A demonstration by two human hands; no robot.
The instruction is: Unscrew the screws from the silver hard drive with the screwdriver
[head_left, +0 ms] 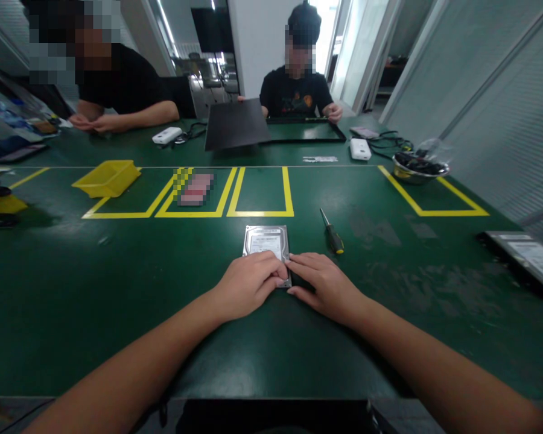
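Note:
A silver hard drive [266,239] with a white label lies flat on the green table [172,343] in front of me. My left hand [247,284] rests over its near part, fingers curled and thumb pressed close to the index finger at the near right corner. Whatever those fingertips pinch, if anything, is hidden. Beside the drive's right edge is my right hand [326,286], its fingers stretched out and thumb apart, fingertips at the edge. A screwdriver [333,236] with a dark and yellow handle lies beyond my right hand.
A yellow bin [108,179] stands back left, near yellow tape outlines [260,214]. A metal bowl [419,172] of dark parts sits back right; another drive-like unit [531,256] lies far right. Across the table, one person [294,90] handles a dark panel [238,125]; another person [122,84] leans there.

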